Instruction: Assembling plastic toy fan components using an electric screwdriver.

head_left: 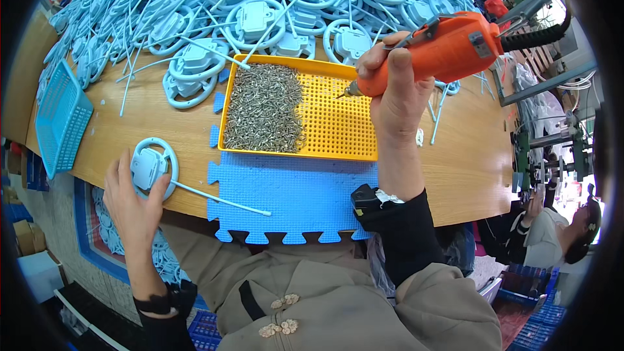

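Note:
My right hand (400, 94) is wrapped round an orange electric screwdriver (448, 52), raised over the right part of a yellow perforated tray (338, 123). Its bit points left, and a black coiled cord runs from its back end. Small metal screws (263, 110) heap up in the tray's left half. On the left, my left hand (133, 198) grips a light-blue plastic ring-shaped part (151, 166) between thumb and fingers at the table's front edge. The part has a box-like centre, and its long thin rod reaches right onto a blue foam mat (292, 188).
A big pile of similar light-blue parts (253, 19) covers the back of the wooden table (474, 156). A blue basket (65, 120) stands tilted at the left edge. Below, a crate (101, 247) holds more parts. Another person (543, 240) sits at the right near machinery.

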`<state>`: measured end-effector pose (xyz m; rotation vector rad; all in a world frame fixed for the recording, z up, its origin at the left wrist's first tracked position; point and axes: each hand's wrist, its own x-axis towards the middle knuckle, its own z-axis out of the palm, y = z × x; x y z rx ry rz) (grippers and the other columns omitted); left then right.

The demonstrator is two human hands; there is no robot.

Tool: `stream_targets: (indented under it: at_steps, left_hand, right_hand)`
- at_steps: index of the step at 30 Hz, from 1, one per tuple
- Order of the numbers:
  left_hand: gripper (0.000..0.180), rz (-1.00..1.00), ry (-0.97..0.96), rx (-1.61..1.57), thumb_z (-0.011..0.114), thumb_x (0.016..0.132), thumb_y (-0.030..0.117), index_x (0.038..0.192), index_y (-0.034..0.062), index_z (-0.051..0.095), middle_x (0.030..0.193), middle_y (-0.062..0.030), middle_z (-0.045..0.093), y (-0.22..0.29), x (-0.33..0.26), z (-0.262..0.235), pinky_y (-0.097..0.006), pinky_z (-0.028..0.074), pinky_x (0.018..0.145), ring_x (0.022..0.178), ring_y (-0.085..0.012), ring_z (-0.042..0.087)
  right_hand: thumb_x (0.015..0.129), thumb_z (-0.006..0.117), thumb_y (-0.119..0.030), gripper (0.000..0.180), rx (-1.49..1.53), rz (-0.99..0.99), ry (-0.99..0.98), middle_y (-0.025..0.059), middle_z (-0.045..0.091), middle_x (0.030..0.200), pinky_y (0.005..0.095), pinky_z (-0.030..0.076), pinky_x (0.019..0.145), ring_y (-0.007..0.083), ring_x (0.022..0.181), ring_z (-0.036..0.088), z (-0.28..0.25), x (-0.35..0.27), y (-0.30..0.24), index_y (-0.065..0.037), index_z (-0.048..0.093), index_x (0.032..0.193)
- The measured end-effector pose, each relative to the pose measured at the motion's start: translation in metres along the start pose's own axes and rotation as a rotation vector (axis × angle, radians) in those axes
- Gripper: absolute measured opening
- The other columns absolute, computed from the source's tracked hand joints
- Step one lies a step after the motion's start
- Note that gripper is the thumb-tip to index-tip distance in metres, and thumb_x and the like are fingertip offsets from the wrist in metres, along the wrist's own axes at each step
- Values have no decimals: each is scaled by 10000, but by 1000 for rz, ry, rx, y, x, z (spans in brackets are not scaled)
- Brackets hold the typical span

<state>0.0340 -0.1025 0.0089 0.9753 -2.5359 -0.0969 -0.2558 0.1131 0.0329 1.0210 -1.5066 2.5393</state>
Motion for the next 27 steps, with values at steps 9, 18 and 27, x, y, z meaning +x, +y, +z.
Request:
stream_targets:
  at_steps: [9,18,27]
  left_hand:
    - [594,139,-272,-372,759,632,126,1181,18,562,1154,-157,546,-13,28,-10,-398,422,914,1075,-319,516]
    - [692,660,-433,-560,826,563,210,1186,58,566,1255,-165,525,85,4,1,-415,427,924,1117,-359,499]
    - [695,425,-356,-577,827,604,312,1193,65,553,1224,-149,480,95,-26,15,-451,286,1035,1190,-343,422]
  right_hand:
    - [835,717,-319,337,39,59,26,65,587,725,328,481,614,176,620,568,1,4,5,-69,527,959]
    - [833,714,-347,344,-29,22,25,59,578,709,320,476,604,171,615,555,1,3,3,-67,540,931]
    - [854,685,-352,424,266,13,-181,97,582,693,296,481,531,191,586,569,45,-18,-47,-24,499,1047]
